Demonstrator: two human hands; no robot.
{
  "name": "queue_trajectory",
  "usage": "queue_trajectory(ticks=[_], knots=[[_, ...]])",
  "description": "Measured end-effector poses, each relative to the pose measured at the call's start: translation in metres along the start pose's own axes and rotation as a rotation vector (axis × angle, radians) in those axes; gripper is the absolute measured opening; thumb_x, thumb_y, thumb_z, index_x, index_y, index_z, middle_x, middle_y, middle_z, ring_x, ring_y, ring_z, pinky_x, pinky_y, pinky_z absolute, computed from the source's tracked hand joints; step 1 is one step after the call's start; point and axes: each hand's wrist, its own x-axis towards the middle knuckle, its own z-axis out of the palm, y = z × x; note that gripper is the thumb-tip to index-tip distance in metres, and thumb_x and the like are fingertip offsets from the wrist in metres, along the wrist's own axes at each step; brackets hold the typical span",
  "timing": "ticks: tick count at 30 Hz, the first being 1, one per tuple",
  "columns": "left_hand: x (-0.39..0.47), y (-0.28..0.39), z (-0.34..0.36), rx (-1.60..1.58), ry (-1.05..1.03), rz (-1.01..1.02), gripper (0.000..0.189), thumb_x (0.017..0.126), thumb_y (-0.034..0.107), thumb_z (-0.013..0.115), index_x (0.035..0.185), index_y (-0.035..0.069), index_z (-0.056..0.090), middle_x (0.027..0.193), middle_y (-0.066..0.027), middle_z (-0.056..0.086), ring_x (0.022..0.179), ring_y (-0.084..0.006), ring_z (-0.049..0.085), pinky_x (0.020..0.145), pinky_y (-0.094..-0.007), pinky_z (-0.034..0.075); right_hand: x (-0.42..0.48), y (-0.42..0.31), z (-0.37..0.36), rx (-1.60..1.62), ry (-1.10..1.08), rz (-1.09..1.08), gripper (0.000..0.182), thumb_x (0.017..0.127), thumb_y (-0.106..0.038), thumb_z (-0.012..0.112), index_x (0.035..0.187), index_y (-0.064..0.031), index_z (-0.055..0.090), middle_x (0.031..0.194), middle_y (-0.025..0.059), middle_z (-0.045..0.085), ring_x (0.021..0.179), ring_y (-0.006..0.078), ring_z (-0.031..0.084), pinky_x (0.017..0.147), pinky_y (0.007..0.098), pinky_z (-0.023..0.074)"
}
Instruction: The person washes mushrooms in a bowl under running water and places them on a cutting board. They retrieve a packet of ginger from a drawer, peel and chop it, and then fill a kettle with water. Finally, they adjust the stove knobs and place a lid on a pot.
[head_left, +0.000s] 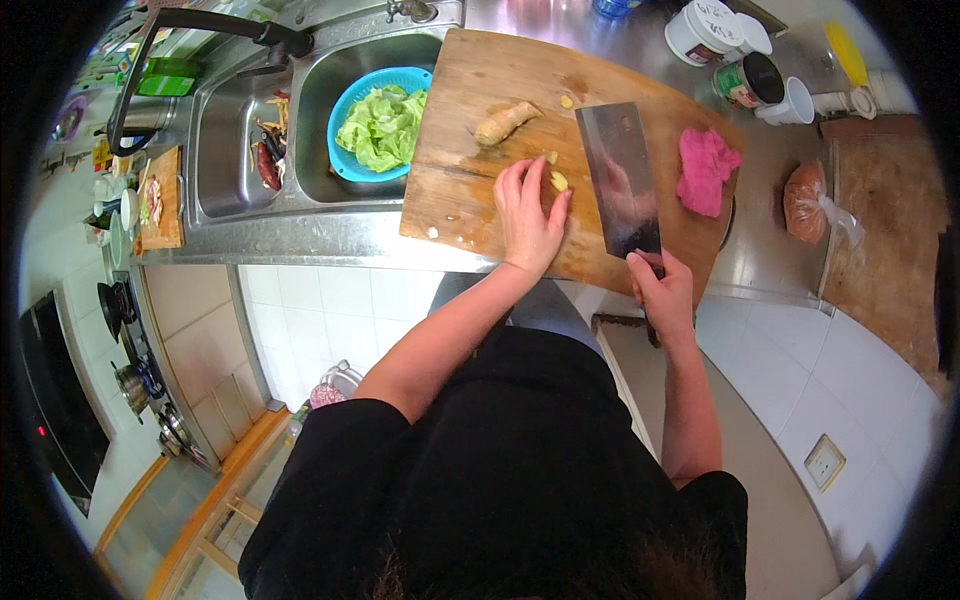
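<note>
My right hand (666, 296) grips the dark handle of a broad cleaver (619, 180), its blade raised flat to view over the wooden cutting board (457, 202). My left hand (532, 225) is low over the board, thumb and fingers apart. Beside its fingertips lie small yellow ginger pieces (559, 181); whether the fingers touch them I cannot tell. Farther up the board rests a larger peeled piece of ginger root (506, 124). Another small ginger slice (566, 100) sits apart, near the cleaver's far end.
A crumpled pink cloth (706, 172) lies on the board's right side. To the left, a blue colander (337, 154) of lettuce (384, 129) sits in the sink. Peelings (268, 161) lie in the other basin. Jars (748, 80) and a tied bag (805, 201) stand to the right.
</note>
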Motion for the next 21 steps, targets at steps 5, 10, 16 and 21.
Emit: queue_trajectory(ticks=[5, 10, 16, 21], knots=[[0.010, 0.013, 0.005, 0.106, -0.022, 0.021, 0.055, 0.076, 0.013, 0.072, 0.126, 0.004, 0.051, 0.126, -0.0160, 0.047, 0.118, -0.0373, 0.040, 0.101, -0.0441, 0.033, -0.004, 0.003, 0.000, 0.057, 0.063, 0.001, 0.021, 0.090, -0.018, 0.063, 0.094, 0.0019, 0.064, 0.063, -0.0012, 0.053, 0.052, 0.0056, 0.046, 0.046, 0.0222, 0.0358], [0.010, 0.002, 0.009, 0.061, -0.074, 0.140, 0.041, 0.076, 0.002, 0.065, 0.116, 0.000, 0.057, 0.120, -0.0162, 0.051, 0.116, -0.0377, 0.044, 0.100, -0.0442, 0.037, -0.004, 0.004, -0.005, 0.054, 0.077, -0.002, 0.020, 0.090, -0.018, 0.063, 0.095, 0.0016, 0.064, 0.063, -0.0014, 0.052, 0.052, 0.0053, 0.045, 0.046, 0.0216, 0.0353], [-0.001, -0.016, 0.001, -0.112, -0.286, 0.366, 0.029, 0.073, -0.005, 0.059, 0.101, -0.001, 0.062, 0.110, -0.0156, 0.056, 0.111, -0.0364, 0.052, 0.096, -0.0449, 0.042, -0.008, 0.012, -0.001, 0.046, 0.040, 0.003, 0.020, 0.090, -0.016, 0.063, 0.097, 0.0016, 0.064, 0.063, -0.0021, 0.052, 0.052, 0.0048, 0.044, 0.047, 0.0218, 0.0353], [0.006, -0.004, -0.019, -0.084, -0.200, 0.405, 0.035, 0.071, -0.005, 0.060, 0.105, 0.001, 0.059, 0.107, -0.0165, 0.056, 0.110, -0.0356, 0.052, 0.096, -0.0465, 0.042, -0.006, 0.023, 0.001, -0.190, 0.072, -0.099, 0.024, 0.088, -0.016, 0.063, 0.106, -0.0007, 0.066, 0.069, 0.0046, 0.063, 0.055, 0.0134, 0.055, 0.053, 0.0281, 0.0443]])
